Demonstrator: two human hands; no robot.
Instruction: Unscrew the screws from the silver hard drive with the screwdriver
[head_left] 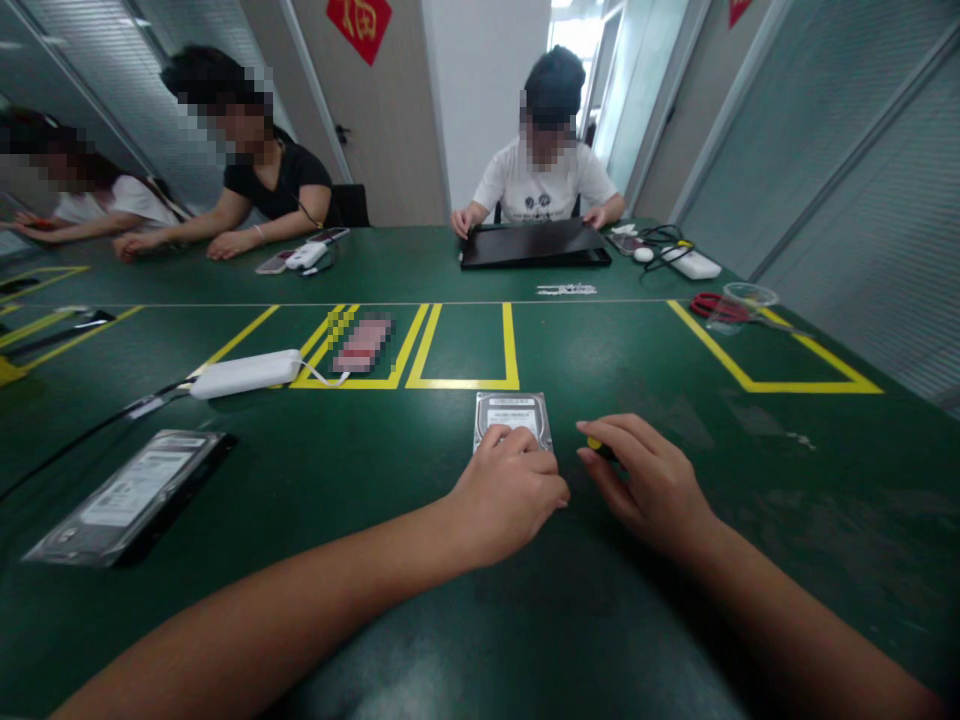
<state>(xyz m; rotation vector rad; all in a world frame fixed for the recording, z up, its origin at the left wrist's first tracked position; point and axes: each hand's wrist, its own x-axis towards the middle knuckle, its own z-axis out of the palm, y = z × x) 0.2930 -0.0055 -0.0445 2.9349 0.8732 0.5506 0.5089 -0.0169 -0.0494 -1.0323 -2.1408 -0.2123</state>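
A hard drive (512, 410) with a white label lies on the green table in front of me. My left hand (517, 490) rests over its near end with curled fingers gripping it, so that part is hidden. Just to the right, my right hand (652, 480) is apart from the drive. Its thumb and fingers pinch a small yellow-and-black object (596, 444), mostly covered by the hand; its kind does not show. A second, larger hard drive (139, 490) lies at the left, apart from both hands.
A white power strip (246, 374) with a black cable lies left, beside a blurred pink item (363, 345). Yellow tape (465, 384) marks the table (600, 620). Red-handled scissors (716, 306) and a clear cup (742, 300) stand right. Opposite, a person holds a black panel (536, 245).
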